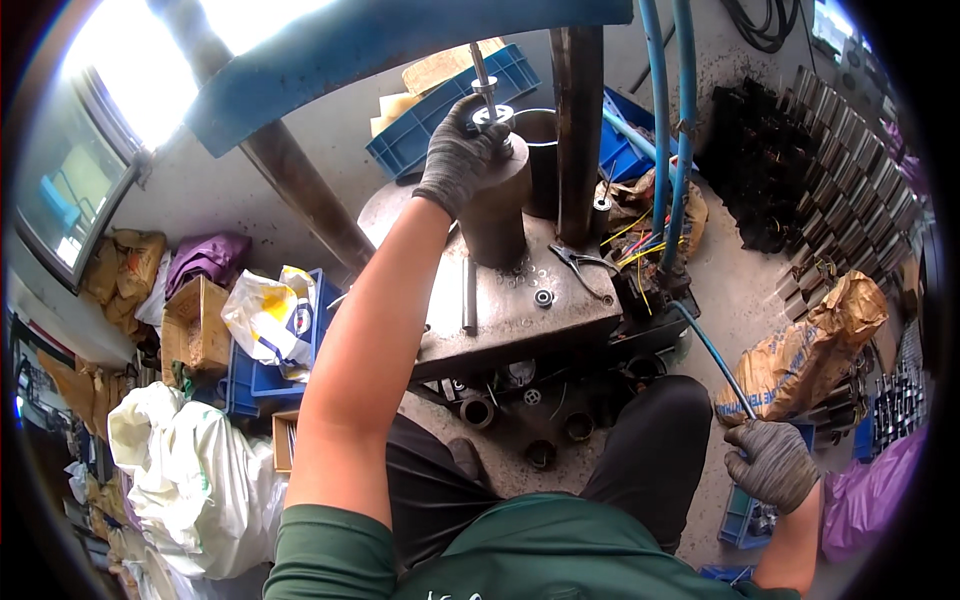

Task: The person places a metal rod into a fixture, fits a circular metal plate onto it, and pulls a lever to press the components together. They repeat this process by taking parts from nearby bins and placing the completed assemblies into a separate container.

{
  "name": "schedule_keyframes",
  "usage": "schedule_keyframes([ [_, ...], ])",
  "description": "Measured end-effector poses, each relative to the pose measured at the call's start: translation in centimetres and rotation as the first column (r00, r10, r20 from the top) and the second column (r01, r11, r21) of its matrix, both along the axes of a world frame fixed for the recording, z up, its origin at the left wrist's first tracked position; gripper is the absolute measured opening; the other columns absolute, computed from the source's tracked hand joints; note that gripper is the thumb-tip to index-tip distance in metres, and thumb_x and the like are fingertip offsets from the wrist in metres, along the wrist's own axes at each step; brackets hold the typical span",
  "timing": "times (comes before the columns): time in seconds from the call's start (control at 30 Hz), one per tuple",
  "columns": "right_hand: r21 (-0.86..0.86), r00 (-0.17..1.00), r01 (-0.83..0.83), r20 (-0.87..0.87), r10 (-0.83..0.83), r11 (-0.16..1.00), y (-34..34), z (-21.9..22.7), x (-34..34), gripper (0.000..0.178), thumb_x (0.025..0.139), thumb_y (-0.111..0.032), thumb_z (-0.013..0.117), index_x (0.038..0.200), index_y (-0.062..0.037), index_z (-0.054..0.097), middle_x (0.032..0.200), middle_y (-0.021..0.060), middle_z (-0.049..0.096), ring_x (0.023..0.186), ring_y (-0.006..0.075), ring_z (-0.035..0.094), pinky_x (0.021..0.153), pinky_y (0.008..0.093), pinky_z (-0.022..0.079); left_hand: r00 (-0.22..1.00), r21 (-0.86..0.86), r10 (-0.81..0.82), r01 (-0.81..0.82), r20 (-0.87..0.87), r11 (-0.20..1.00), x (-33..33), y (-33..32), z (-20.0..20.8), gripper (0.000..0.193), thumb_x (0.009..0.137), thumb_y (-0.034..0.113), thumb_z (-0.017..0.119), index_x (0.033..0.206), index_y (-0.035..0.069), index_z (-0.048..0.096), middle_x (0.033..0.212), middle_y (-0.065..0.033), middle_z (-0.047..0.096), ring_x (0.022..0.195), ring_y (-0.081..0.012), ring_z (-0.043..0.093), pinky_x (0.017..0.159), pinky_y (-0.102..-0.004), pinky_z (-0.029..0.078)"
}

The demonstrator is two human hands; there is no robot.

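Observation:
My left hand (460, 157), in a grey knit glove, is closed around a flanged metal part (493, 118) on top of an upright steel cylinder (496, 225). A slim metal shaft (481, 68) stands up through this part, tilted slightly left. The cylinder rests on a thick steel bench plate (510, 335). Off to the right, my gloved right hand (773, 464) wraps the lower end of a long blue lever (712, 350) that runs up toward the bench. Pliers (580, 262), a small metal ring (543, 297) and a short round rod (469, 296) lie on the plate.
A blue press beam (400, 62) crosses overhead, with a dark steel column (577, 140) behind the cylinder. Blue hoses (687, 110) hang at right. Stacked metal tubes (850, 160) and a brown paper sack (810, 350) stand right; a white sack (190, 480) lies left.

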State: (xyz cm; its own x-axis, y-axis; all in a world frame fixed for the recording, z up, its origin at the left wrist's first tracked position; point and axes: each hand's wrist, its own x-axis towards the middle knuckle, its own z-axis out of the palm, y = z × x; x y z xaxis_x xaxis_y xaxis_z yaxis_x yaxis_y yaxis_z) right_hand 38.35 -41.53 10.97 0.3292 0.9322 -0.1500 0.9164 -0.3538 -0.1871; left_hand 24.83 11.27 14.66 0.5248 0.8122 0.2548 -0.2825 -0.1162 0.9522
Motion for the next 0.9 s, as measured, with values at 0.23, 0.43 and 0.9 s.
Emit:
schedule_keyframes([
  [0.23, 0.039, 1.000, -0.029, 0.006, 0.028, 0.999, 0.0, 0.2, 0.1, 0.028, 0.085, -0.026, 0.071, 0.103, -0.0054, 0.077, 0.091, 0.0201, 0.074, 0.086, 0.0395, 0.072, 0.081, 0.0487, 0.058, 1.000, -0.028, -0.006, 0.007, 0.020, 1.000, 0.1, 0.0, 0.1, 0.052, 0.094, -0.008, 0.074, 0.140, 0.011, 0.057, 0.091, -0.0058, 0.068, 0.069, -0.0104, 0.060, 0.063, -0.0265, 0.057],
  [0.43, 0.180, 0.997, -0.016, -0.074, 0.030, 0.984, 1.1, 1.5, 1.3, 0.031, 0.085, -0.025, 0.071, 0.108, -0.0032, 0.075, 0.096, 0.0198, 0.074, 0.086, 0.0397, 0.072, 0.079, 0.0473, 0.058, 0.998, 0.099, -0.037, 0.042, -0.054, 0.994, -0.1, 1.6, -1.0, 0.050, 0.096, -0.001, 0.076, 0.140, 0.011, 0.057, 0.091, -0.0052, 0.069, 0.072, -0.0098, 0.063, 0.066, -0.0253, 0.058],
  [0.9, 0.039, 0.997, -0.063, -0.048, 0.065, 0.997, 1.1, 2.0, 1.0, 0.035, 0.087, -0.026, 0.070, 0.113, -0.0041, 0.075, 0.101, 0.0205, 0.075, 0.089, 0.0398, 0.073, 0.082, 0.0481, 0.059, 0.999, 0.019, -0.038, 0.039, -0.037, 0.999, -0.3, 0.9, -0.4, 0.050, 0.094, -0.004, 0.075, 0.139, 0.010, 0.059, 0.088, -0.0056, 0.069, 0.072, -0.0124, 0.066, 0.064, -0.0282, 0.061],
])
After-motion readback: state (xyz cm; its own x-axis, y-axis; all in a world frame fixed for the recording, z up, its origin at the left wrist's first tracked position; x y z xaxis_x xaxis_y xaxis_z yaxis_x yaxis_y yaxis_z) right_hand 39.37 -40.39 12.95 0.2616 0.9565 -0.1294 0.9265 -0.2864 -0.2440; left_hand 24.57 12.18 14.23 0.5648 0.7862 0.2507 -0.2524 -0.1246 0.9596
